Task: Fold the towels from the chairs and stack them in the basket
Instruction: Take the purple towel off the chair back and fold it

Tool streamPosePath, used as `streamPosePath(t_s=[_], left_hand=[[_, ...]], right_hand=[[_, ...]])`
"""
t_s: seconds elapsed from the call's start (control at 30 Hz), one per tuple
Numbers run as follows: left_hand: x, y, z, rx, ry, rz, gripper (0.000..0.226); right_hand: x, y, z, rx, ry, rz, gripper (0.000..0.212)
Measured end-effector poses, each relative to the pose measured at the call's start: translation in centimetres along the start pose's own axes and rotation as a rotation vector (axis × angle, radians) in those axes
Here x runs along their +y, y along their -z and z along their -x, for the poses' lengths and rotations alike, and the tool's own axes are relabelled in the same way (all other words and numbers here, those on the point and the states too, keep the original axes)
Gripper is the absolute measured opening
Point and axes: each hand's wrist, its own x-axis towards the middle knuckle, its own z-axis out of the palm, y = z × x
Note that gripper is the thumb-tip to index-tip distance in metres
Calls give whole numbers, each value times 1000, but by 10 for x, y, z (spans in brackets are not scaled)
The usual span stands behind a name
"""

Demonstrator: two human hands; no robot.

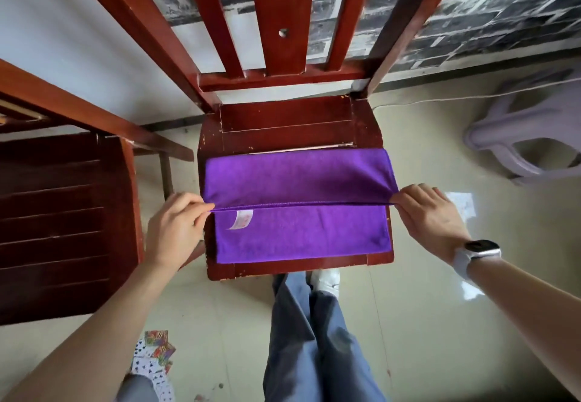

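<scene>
A purple towel [298, 181] lies on the seat of a red-brown wooden chair [283, 118], partly folded over itself, with a white label showing near its left edge. My left hand [173, 228] pinches the towel's left corner of the raised edge. My right hand [427, 216], with a white watch on the wrist, pinches the right corner of the same edge. The edge is stretched taut between both hands across the middle of the towel. No basket is in view.
A second dark wooden chair [63, 219] stands close on the left. A pale plastic stool [534, 137] sits on the tiled floor at right. Playing cards [154, 360] lie scattered on the floor near my legs. A wall is behind the chair.
</scene>
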Motion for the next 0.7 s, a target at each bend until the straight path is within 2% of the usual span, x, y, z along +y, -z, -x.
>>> streamPosePath(t_s=[0.1, 0.2, 0.33, 0.53, 0.7], left_hand=[[7, -10, 28, -29, 44, -9, 22], [13, -15, 53, -68, 56, -54, 15], [17, -26, 76, -61, -17, -108, 14], [16, -34, 88, -101, -42, -79, 22], [18, -26, 90, -46, -43, -59, 20]], right_hand=[[-5, -15, 27, -39, 27, -1, 15], [-8, -25, 51, -65, 35, -11, 14], [-11, -38, 70, -78, 24, -33, 9], [-11, -45, 73, -35, 21, -23, 8], [-12, -40, 76, 10, 85, -9, 3]])
